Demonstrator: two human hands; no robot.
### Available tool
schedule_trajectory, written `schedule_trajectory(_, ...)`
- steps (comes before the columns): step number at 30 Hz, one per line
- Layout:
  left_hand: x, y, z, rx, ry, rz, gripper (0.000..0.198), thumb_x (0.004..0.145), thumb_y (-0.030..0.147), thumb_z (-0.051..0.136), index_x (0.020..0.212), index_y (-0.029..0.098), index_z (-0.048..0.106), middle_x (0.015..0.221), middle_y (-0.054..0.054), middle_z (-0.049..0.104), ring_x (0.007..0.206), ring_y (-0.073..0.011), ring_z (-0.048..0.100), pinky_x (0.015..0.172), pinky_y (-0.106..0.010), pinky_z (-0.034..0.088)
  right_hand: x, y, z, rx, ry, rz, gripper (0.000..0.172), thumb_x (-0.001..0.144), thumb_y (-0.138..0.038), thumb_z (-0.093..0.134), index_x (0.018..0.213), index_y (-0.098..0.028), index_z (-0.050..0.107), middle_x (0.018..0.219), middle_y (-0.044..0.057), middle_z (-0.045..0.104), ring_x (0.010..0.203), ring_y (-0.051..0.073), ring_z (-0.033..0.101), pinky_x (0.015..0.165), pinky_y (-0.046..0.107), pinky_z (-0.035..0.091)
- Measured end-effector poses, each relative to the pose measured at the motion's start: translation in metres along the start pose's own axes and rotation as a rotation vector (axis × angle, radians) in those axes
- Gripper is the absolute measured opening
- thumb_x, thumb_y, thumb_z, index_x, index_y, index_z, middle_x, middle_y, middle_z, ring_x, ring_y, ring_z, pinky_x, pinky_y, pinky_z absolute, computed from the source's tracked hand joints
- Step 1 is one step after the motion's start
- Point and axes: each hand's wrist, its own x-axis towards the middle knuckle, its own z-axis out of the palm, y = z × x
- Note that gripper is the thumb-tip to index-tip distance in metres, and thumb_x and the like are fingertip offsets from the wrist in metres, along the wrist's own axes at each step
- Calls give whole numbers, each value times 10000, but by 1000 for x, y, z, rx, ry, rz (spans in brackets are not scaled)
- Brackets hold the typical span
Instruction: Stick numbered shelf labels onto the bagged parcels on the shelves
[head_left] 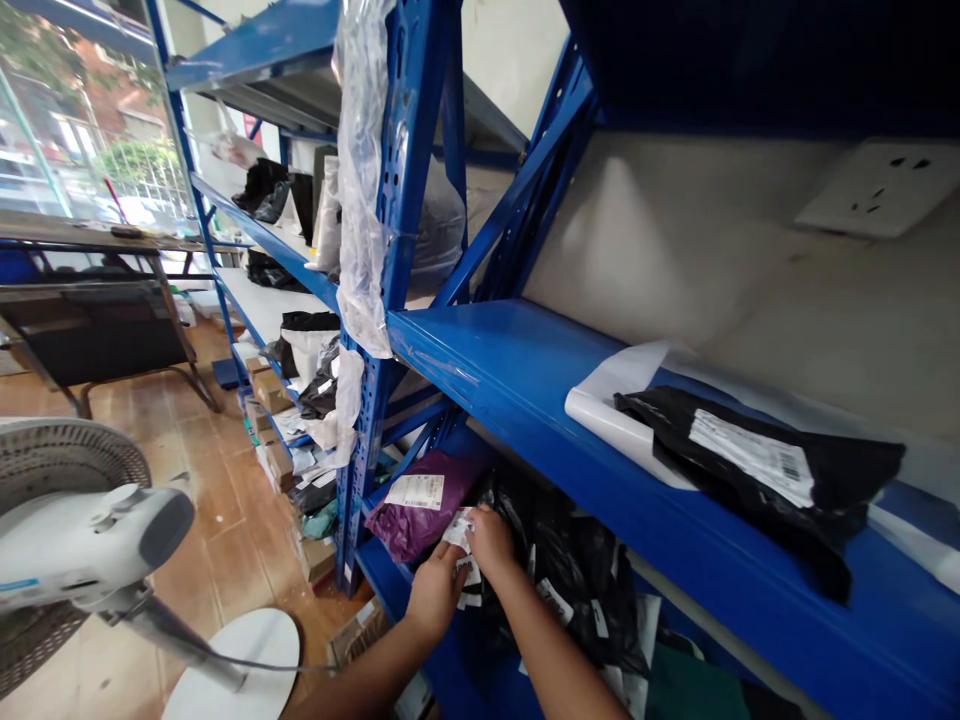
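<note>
On the lower blue shelf, my left hand [436, 592] and my right hand [491, 540] are close together. Their fingers pinch a white printed label [458, 528], which seems to sit on a dark parcel that is mostly hidden under the hands. Just beyond them lies a purple plastic parcel [459, 470] with its own white label. Black plastic parcels [574, 545], several with white labels, are heaped to the right of my right hand and partly covered by my forearm.
Above the heap juts a blue shelf [510, 350], bearing a black labelled parcel [735, 450] on white wrapping. A blue upright [409, 170] stands to the left. Further left are another parcel-filled rack and a white fan [97, 530] on the floor.
</note>
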Motion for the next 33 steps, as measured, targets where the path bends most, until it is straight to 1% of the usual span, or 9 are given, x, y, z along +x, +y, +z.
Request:
schedule_trajectory(4, 4, 4, -3, 76, -36, -4, 201, 895, 193, 379, 982, 187, 560, 1063, -74, 634, 957, -194, 634, 817, -278, 467, 3, -7, -2, -43, 1, 70, 291, 822, -58, 439, 869, -145, 712, 955, 139, 696, 847, 223, 675, 673, 258, 454)
schedule_trajectory(7, 7, 8, -4, 120, -75, 37, 263, 883, 169, 351, 1060, 172, 545, 1123, -97, 630, 1026, -216, 604, 887, -321, 452, 0, -8, -6, -39, 13, 76, 259, 837, -102, 471, 867, -189, 714, 972, 87, 701, 865, 185, 669, 661, 222, 435)
schedule_trajectory(9, 10, 9, -6, 140, -95, 81, 357, 846, 146, 388, 1188, 168, 492, 1304, -116, 533, 1175, -232, 517, 998, -349, 387, -1, -7, -9, -23, 13, 81, 226, 834, -133, 507, 842, -216, 717, 960, 49, 711, 868, 163, 668, 659, 202, 430)
schedule_trajectory(11, 13, 7, -7, 154, -139, 113, 483, 807, 139, 435, 1289, 169, 419, 1449, -135, 371, 1272, -252, 431, 1061, -364, 331, 0, -6, -11, -7, 6, 91, 167, 815, -180, 567, 849, -234, 721, 961, 26, 720, 878, 156, 667, 669, 192, 434)
schedule_trajectory(13, 16, 5, -8, 155, -191, 128, 536, 790, 146, 456, 1321, 177, 389, 1489, -151, 290, 1267, -265, 447, 1061, -363, 343, 2, -5, -12, 3, -5, 108, 125, 775, -233, 637, 864, -235, 724, 966, 22, 727, 893, 163, 668, 685, 191, 442)
schedule_trajectory(16, 20, -1, -8, 142, -225, 144, 504, 784, 161, 466, 1282, 217, 416, 1485, -121, 298, 1198, -247, 521, 1031, -346, 388, 5, -6, -12, 3, -19, 137, 125, 754, -245, 663, 861, -232, 727, 962, 30, 735, 908, 178, 671, 699, 201, 453)
schedule_trajectory(21, 20, -6, -5, 137, -224, 145, 407, 799, 196, 481, 1200, 266, 451, 1448, -56, 353, 1164, -229, 538, 1003, -362, 416, 10, -8, -12, -28, -35, 194, 212, 822, -166, 527, 854, -200, 735, 938, 95, 741, 915, 217, 681, 692, 246, 474)
schedule_trajectory(29, 19, -8, -3, 133, -204, 142, 286, 827, 222, 465, 1110, 254, 491, 1382, -57, 401, 1113, -220, 563, 974, -356, 431, 15, -7, -11, -53, -68, 217, 188, 780, -131, 591, 888, -199, 730, 970, 95, 738, 933, 221, 680, 708, 242, 476)
schedule_trajectory(33, 18, -9, -3, 134, -195, 143, 266, 846, 235, 441, 1105, 251, 497, 1364, -61, 416, 1130, -221, 553, 991, -356, 418, 14, -7, -12, -62, -73, 212, 185, 819, -163, 552, 851, -206, 729, 908, 86, 747, 889, 198, 689, 672, 224, 465)
